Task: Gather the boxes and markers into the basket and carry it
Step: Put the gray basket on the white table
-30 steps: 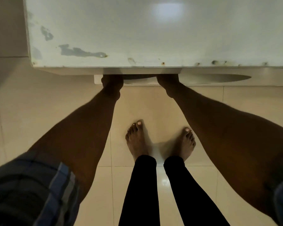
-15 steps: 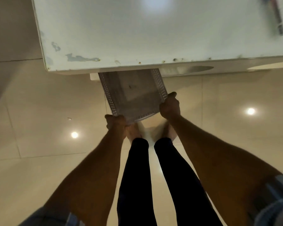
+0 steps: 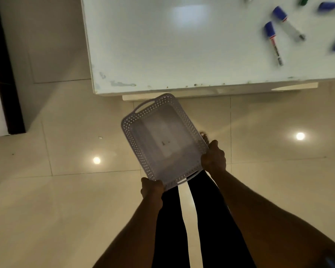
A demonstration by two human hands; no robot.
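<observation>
The left hand (image 3: 151,187) grips the basket (image 3: 143,140) at its near corner, at about 7 o'clock of the basket, fingers curled round the rim. The right hand (image 3: 213,158) grips the rim on the 4 o'clock side, thumb along the edge. The basket is pale, perforated along its walls, and hangs in the air over the tiled floor (image 3: 66,200), tilted with its open side toward the camera; its far handle points to 11 o'clock. Nothing but a small dark speck shows inside it. Beyond it, at 12 o'clock, stands the white table (image 3: 172,55), apart from the basket. Markers (image 3: 273,42) with blue caps lie on the table toward 2 o'clock, blurred. Below the basket show black-clad legs (image 3: 211,229).
</observation>
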